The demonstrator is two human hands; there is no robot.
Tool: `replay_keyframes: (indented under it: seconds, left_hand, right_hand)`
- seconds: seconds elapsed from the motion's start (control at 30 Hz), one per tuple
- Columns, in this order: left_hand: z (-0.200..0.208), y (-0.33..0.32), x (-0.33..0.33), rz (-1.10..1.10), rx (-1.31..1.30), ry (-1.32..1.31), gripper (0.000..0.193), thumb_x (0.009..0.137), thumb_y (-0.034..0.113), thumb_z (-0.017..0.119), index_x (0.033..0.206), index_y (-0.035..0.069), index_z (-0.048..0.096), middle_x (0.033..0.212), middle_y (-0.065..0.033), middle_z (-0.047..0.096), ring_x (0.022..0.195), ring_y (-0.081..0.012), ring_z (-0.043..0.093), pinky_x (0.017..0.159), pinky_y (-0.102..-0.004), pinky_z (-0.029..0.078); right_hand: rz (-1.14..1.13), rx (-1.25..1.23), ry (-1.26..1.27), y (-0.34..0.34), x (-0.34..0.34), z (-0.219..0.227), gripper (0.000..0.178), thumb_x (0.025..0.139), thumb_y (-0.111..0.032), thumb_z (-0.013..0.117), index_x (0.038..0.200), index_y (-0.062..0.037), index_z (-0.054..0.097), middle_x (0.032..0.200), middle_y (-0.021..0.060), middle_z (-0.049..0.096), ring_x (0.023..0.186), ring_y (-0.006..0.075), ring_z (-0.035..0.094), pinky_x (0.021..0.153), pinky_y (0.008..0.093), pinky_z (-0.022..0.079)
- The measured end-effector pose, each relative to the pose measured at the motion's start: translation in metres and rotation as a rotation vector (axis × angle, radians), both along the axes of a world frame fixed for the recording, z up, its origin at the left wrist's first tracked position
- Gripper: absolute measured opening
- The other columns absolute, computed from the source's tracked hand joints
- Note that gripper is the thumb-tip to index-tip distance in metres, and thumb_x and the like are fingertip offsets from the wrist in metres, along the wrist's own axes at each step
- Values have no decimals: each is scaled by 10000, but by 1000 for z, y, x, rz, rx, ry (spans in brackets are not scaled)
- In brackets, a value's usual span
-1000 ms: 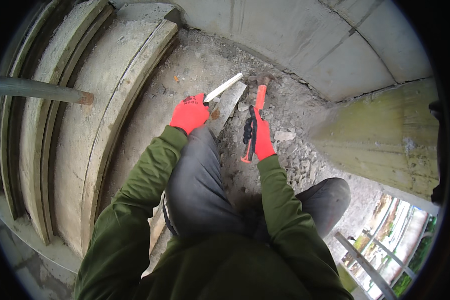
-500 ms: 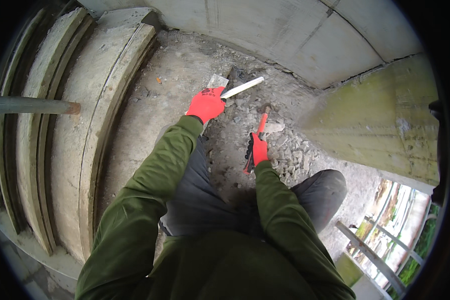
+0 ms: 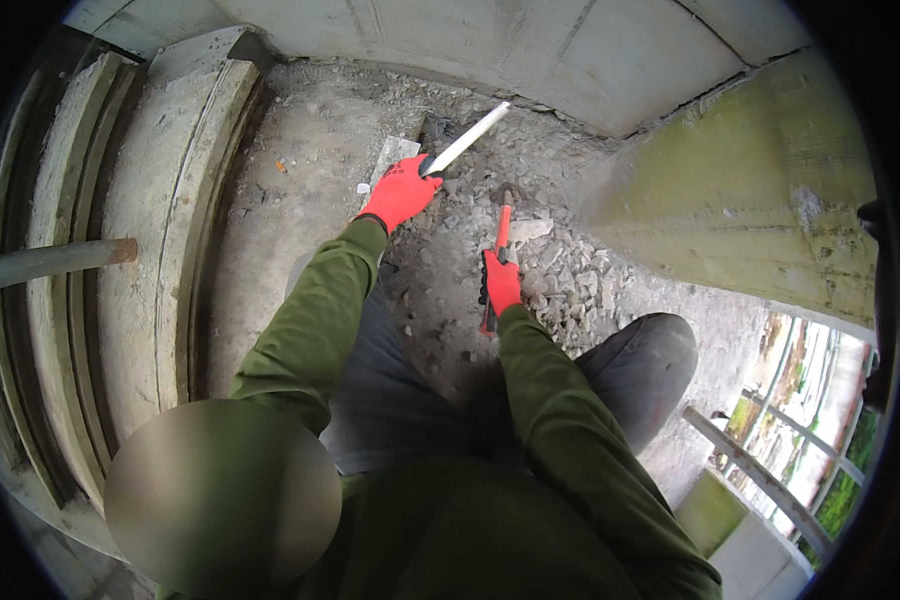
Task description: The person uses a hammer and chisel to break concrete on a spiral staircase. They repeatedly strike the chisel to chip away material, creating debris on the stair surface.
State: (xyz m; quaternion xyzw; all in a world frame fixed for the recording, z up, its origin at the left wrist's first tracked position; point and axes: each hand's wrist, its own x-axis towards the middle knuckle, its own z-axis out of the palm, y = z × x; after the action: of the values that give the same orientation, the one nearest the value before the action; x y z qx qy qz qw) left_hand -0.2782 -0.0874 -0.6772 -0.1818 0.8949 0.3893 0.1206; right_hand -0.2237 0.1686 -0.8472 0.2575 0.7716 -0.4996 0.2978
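My left hand (image 3: 399, 193), in a red glove with dark finger parts, is closed round a straight pale bar (image 3: 469, 138). The bar slants up to the right over broken rubble; its exact kind cannot be made out. My right hand (image 3: 503, 281), gloved the same way, grips the red handle of a hammer (image 3: 504, 226). The hammer's dark head points away from me, low over the debris, and whether it touches is unclear. Beside the left hand lies a flat pale slab piece (image 3: 398, 152). A light stone chunk (image 3: 530, 230) rests right of the hammer.
Concrete steps (image 3: 208, 230) with a metal pipe (image 3: 60, 263) rise at the left. A pale panelled wall (image 3: 450, 40) closes the far side; a greenish wall (image 3: 740, 190) stands right. Loose rubble (image 3: 582, 285) covers the ground by my right knee. Metal railings (image 3: 760, 480) stand lower right.
The view has shifted slightly. The bar points up more steeply, and more of the slab piece shows beside my left hand. Both hands keep their holds.
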Motion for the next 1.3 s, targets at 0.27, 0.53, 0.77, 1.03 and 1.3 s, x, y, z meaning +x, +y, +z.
replay_keyframes:
  seconds: [0.27,0.53,0.77,1.03,1.3]
  left_hand:
    - [-30,-11,-6,-185,120,-231,546,877,405,726,1300,69,644,1061,-155,711,960,-306,678,821,-397,519]
    - [-22,2,-16,60,312,74,385,944,350,650,1204,70,701,775,-47,659,657,-145,585,603,-328,455]
    - [-41,-30,-22,242,430,-82,407,934,397,665,1008,-1,706,729,-58,660,593,-171,599,550,-357,449]
    - [-15,-20,-26,212,584,-41,307,991,308,626,1006,2,649,646,-35,589,446,-131,511,404,-314,373]
    - [-39,-35,-14,234,513,-71,358,911,363,727,918,7,682,664,-33,622,502,-141,560,469,-326,417]
  right_hand:
    - [206,203,24,-14,15,46,518,844,-496,655,946,9,717,903,241,712,921,395,697,804,473,520]
    - [277,210,63,-2,17,51,496,855,-493,659,925,-7,729,919,243,713,943,411,688,826,483,519]
    - [277,210,56,-5,19,40,505,854,-507,672,908,-8,725,918,230,720,927,397,695,822,476,526]
    - [254,242,78,6,20,15,530,855,-528,660,923,-7,728,936,241,717,950,413,688,835,482,524]
    - [353,333,129,-11,-6,81,567,855,-534,605,970,7,731,999,266,707,987,441,672,853,488,523]
